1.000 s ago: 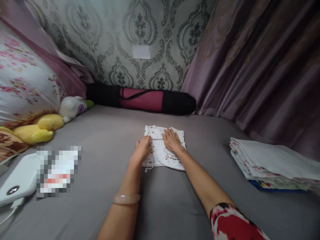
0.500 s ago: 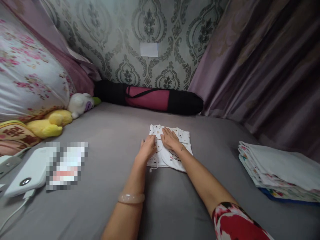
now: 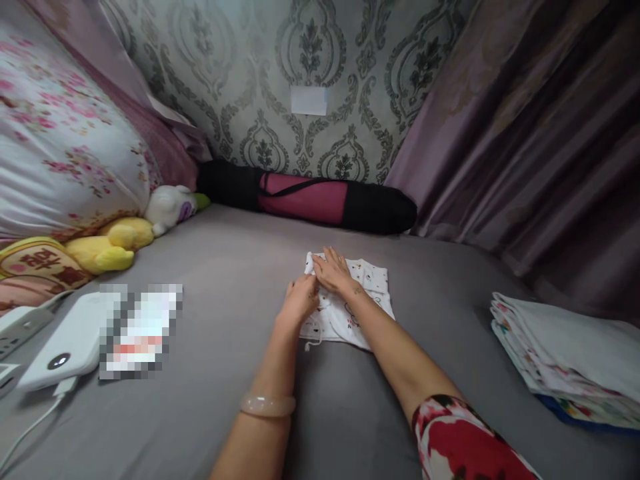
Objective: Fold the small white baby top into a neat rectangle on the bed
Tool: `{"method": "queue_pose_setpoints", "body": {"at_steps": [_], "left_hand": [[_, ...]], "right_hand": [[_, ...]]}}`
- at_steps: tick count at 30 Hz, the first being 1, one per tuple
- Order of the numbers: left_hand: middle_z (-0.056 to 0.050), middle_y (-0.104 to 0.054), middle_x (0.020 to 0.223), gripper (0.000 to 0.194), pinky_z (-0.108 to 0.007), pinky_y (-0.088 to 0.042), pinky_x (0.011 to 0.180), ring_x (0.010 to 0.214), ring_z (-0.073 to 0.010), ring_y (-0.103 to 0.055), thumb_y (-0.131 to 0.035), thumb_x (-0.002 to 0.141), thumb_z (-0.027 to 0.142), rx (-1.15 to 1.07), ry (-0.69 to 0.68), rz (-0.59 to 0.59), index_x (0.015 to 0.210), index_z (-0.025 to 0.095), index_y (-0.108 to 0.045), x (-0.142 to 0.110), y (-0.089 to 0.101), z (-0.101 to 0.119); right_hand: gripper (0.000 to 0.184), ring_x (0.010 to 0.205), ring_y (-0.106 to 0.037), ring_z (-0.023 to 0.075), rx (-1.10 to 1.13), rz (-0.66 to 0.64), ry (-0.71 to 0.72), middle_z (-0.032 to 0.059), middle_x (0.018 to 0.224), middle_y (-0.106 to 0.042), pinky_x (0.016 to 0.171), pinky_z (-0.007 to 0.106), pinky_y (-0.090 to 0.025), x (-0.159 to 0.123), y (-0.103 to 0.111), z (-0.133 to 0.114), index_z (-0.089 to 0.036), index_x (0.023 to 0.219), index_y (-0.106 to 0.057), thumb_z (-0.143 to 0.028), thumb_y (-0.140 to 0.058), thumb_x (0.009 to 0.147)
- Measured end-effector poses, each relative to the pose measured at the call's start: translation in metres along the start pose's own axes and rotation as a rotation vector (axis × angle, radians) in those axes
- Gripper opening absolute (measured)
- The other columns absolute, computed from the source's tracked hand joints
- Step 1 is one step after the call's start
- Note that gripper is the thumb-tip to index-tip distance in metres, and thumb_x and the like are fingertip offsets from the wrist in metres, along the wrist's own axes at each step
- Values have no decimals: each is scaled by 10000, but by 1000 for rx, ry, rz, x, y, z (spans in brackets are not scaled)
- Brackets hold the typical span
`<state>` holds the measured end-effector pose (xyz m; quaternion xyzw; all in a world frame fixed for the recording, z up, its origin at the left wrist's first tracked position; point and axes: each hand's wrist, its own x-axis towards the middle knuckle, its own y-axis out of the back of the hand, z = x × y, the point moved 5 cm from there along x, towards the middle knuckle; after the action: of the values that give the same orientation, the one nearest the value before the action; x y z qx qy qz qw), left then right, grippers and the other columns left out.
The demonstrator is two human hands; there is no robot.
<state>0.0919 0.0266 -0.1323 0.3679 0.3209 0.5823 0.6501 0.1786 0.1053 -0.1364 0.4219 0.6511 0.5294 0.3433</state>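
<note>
A small white baby shirt (image 3: 373,280) with little printed figures lies folded on the grey sheet, a thin tie string hanging from its near left edge. At its left side my left hand (image 3: 301,297) is closed, the fingers curled on the fabric edge; the fingertips are partly hidden. My right hand (image 3: 333,272) lies flat with fingers outstretched over the upper left part of the shirt, pressing on the cloth and holding nothing.
A stack of folded cloths (image 3: 565,353) lies at the right. On the left are a white power bank (image 3: 75,340) with a cable, a blurred-out flat object (image 3: 143,333), plush toys (image 3: 107,247) and a floral pillow (image 3: 70,133). A long black-and-maroon bag (image 3: 305,200) lies along the wall.
My right hand has slid left across the shirt towards its upper left corner. The left hand's fingers have curled in more at the left edge. The view has turned slightly left.
</note>
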Motion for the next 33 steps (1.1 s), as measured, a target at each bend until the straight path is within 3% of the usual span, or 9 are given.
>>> {"method": "queue_pose_setpoints", "body": {"at_steps": [5,8,12,16,20,24,29,33], "left_hand": [[-119,-623,1199,306,-338,-401,931,1135,-224,-550,-390,819,52,60,-20,-23,999,172,-606,0,1,-1],[-111,-651,1163,329,-324,-412,917,1111,-224,-573,-395,808,49,54,-11,-10,995,176,-633,1,3,-1],[-103,-702,1073,375,-299,-441,889,1058,-220,-618,-406,814,71,-65,125,93,1063,190,-660,5,9,-12],[-119,-690,1124,376,-298,-452,900,1080,-215,-616,-390,850,96,-135,261,246,1116,164,-647,7,17,-26],[-141,-676,1142,347,-293,-453,893,1081,-217,-615,-387,875,118,-104,289,283,1122,133,-631,6,15,-31],[-148,-675,1106,331,-290,-445,885,1076,-224,-614,-392,894,169,-24,309,268,1145,121,-602,5,10,-33],[-168,-669,1106,314,-330,-450,857,1092,-270,-605,-419,901,294,1,372,180,1114,140,-589,0,10,-36],[-200,-668,1089,310,-376,-453,835,1097,-317,-596,-427,889,371,9,395,151,1004,151,-613,-2,15,-39]], "right_hand": [[495,1440,-167,278,-6,-60,-49,108,1556,-255,1119,529,-142,14,-6,4,-307,1465,-349,-366,-227,989],[500,1447,-144,271,-11,-62,-28,107,1566,-233,1128,531,-109,16,-6,4,-288,1471,-340,-365,-228,989],[534,1456,-105,249,-15,20,45,104,1584,-170,1149,491,-80,15,-5,-7,-202,1491,-297,-366,-221,989],[571,1444,-166,231,0,30,72,117,1556,-258,1160,448,-98,13,-19,-17,-111,1488,-288,-372,-201,987],[575,1439,-189,232,29,43,64,120,1547,-279,1164,442,-91,14,-27,-17,-96,1482,-294,-374,-223,984],[573,1432,-214,218,181,47,107,118,1542,-291,1168,390,-129,11,-17,-13,-86,1472,-310,-380,-233,985],[525,1339,-384,172,319,260,2,136,1454,-432,1108,268,-268,-35,19,28,-68,1423,-369,-273,-347,940],[433,1124,-577,206,300,284,-359,129,1205,-638,964,303,-418,-102,34,88,-112,1325,-477,-218,-363,921]]}}
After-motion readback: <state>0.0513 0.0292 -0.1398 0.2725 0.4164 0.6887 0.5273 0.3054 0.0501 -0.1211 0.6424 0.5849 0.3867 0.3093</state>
